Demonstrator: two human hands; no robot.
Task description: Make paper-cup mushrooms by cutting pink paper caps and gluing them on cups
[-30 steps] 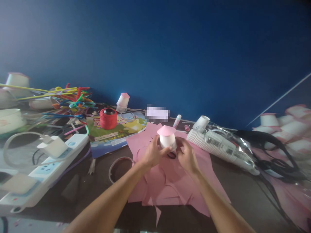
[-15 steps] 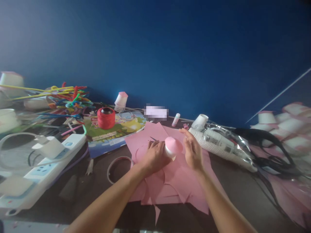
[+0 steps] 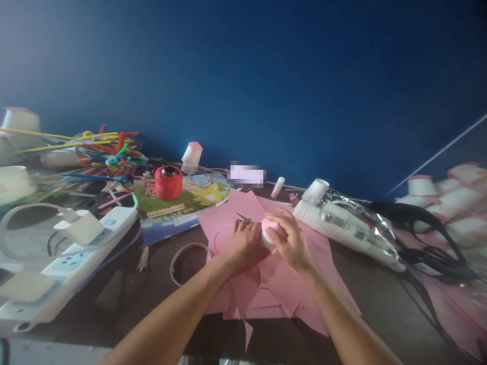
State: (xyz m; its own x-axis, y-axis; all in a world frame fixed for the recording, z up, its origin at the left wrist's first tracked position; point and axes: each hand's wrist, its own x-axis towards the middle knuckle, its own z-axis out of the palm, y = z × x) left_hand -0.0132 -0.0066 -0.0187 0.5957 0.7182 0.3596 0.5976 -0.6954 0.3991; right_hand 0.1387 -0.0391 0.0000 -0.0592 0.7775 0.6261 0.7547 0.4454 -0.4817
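Note:
My left hand (image 3: 243, 246) is wrapped round a white paper cup (image 3: 267, 243), of which only the near side shows. A pink paper piece (image 3: 268, 224), rounded like a cap, covers the cup's end. My right hand (image 3: 296, 242) curls over this piece from the right, thumb and fingers pressing on it. Under both hands lie overlapping pink paper sheets (image 3: 315, 274), some with curved cuts. A dark pointed tip (image 3: 241, 216) shows just beyond my left fingers; the rest of it is hidden.
A tape roll (image 3: 173, 268) lies left of the sheets. Behind are red string (image 3: 169, 183), a glue stick (image 3: 278, 187) and its pink cap (image 3: 292, 197). Stacked paper cups (image 3: 335, 228) in plastic lie right. A power strip (image 3: 68, 266) and pipe cleaners (image 3: 114, 147) occupy the left.
My right hand has moved left from beside the cup and closed over the pink paper piece. My left hand keeps its hold on the cup. The view has shifted slightly.

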